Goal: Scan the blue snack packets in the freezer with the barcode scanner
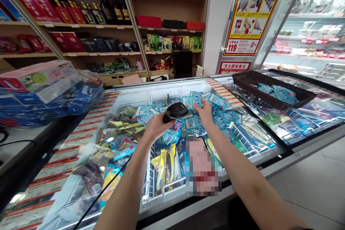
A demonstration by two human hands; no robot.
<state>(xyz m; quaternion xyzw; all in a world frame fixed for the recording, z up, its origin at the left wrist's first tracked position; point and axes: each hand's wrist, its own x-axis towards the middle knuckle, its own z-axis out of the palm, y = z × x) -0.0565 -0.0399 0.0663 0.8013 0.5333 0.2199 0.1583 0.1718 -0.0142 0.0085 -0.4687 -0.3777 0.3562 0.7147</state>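
My left hand [157,126] is wrapped round the handle of a black barcode scanner [176,110], its head pointing right. Just beyond it, my right hand [205,111] pinches a small blue packet [192,102] by its right edge. The scanner head is close to that packet. Many similar blue packets [225,118] lie spread over the glass top of a chest freezer, around and under both hands. Below the glass, yellow ice cream wrappers [165,165] sit in a white wire basket [152,172]. A pixelated patch covers something by my right forearm.
On the right, a dark brown tray [272,95] holds more blue packets. Boxes in clear plastic [48,86] stand at the left. A black cable [101,194] runs beside my left forearm. Shelves with bottles and boxes rise behind the freezer [129,88].
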